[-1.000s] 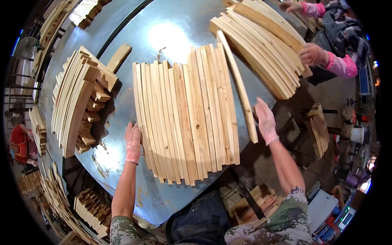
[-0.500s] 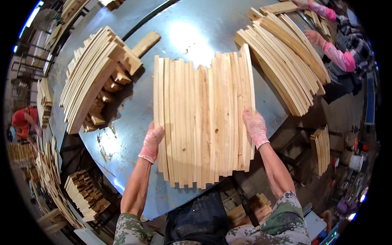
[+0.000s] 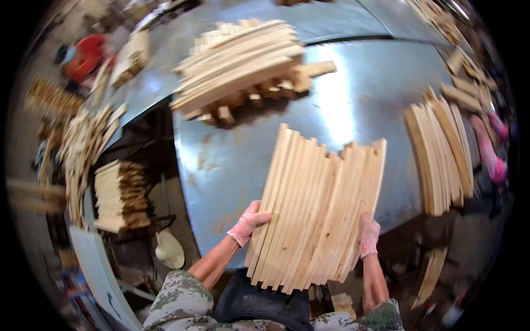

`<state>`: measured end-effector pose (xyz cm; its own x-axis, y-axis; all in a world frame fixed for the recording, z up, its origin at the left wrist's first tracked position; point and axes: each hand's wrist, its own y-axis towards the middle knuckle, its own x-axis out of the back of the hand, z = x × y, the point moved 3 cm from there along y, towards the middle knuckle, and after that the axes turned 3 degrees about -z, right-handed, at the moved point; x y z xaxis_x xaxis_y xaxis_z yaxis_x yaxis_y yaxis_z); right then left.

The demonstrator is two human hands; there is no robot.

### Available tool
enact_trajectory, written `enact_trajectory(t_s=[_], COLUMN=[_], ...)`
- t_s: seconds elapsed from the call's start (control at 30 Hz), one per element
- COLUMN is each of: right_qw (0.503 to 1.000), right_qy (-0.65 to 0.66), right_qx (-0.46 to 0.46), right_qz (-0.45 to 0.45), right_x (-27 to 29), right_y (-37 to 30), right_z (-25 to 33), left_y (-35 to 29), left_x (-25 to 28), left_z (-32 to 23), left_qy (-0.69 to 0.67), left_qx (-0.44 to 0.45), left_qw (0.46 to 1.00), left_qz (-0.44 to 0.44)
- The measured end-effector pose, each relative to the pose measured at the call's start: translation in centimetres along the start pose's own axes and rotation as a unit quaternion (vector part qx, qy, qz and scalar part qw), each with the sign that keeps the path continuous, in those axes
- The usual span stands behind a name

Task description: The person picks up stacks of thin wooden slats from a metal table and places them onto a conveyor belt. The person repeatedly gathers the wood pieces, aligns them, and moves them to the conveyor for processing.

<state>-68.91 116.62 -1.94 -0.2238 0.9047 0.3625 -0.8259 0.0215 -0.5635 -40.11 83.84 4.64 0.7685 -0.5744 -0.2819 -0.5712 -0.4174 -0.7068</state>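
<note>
Once-loose outer slat (image 3: 378, 165) now drawn in, gloved left hand (image 3: 250, 223) and right hand (image 3: 369, 231) clamp their grip on the row of wooden slats (image 3: 312, 215), one bundle overhanging the near edge of the tabletop (image 3: 406, 99).

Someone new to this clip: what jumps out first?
Front and center, a row of pale wooden strips sits between the person's pink-gloved left hand and right hand. Beyond it, at upper left of center, a pile of wooden strips rests on the shiny blue-grey table. At the far right edge, another person's pink sleeve shows.
</note>
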Motion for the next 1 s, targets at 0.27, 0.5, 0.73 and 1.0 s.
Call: enact_trajectory(t_s=[0.27, 0.5, 0.73, 1.0], right_qw=[0.98, 0.911, 0.784, 0.553], right_qy=[0.008, 0.008, -0.164, -0.282], right_qx=[0.124, 0.27, 0.347, 0.37], right_qz=[0.158, 0.311, 0.488, 0.691], right_x=[-10.2, -22.6, -39.2, -52.3], right_y=[-19.7, -44.0, -73.4, -102.5], right_z=[6.8, 12.1, 9.1, -4.7], left_y=[-22.1, -43.2, -67.9, -84.5], left_x=[15.3, 33.4, 48.7, 57.1], left_z=[-4.2, -0.6, 7.7, 24.4], left_qy=[-0.037, -0.154, -0.2, -0.426], left_qx=[-0.124, -0.33, -0.361, -0.384], left_qw=[0.988, 0.916, 0.813, 0.614], left_qz=[-0.086, -0.17, -0.411, -0.542])
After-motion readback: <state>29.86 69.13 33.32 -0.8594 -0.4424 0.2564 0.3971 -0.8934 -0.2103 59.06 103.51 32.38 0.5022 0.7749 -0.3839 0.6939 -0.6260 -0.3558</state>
